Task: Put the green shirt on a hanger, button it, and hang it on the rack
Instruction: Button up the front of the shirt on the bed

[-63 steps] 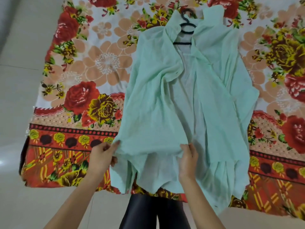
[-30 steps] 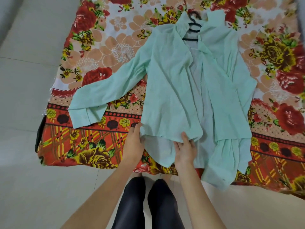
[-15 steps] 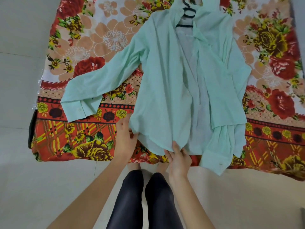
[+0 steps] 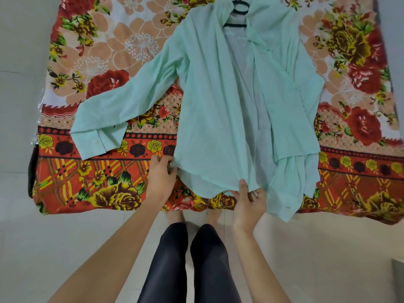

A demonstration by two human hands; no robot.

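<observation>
The pale green shirt [image 4: 214,110] lies front up on a flowered bedspread [image 4: 91,62], unbuttoned, with its lining showing down the middle. A black hanger [image 4: 237,17] sits inside the collar at the top edge of the view. The shirt's left sleeve is spread out to the left; the right sleeve lies folded over the right front panel. My left hand [image 4: 160,174] pinches the hem at the left corner of the left front panel. My right hand [image 4: 248,201] grips the same panel's hem at its inner lower corner. No rack is in view.
The bedspread covers a low bed that fills the upper part of the view, its near edge just in front of my legs [image 4: 188,259]. Pale floor tiles [image 4: 43,248] lie to the left and below. A dark object [image 4: 31,169] pokes out at the bed's left edge.
The shirt's left sleeve has been spread out to the left. Both hands have drawn the left front panel's hem down toward the near edge of the bed, flattening it.
</observation>
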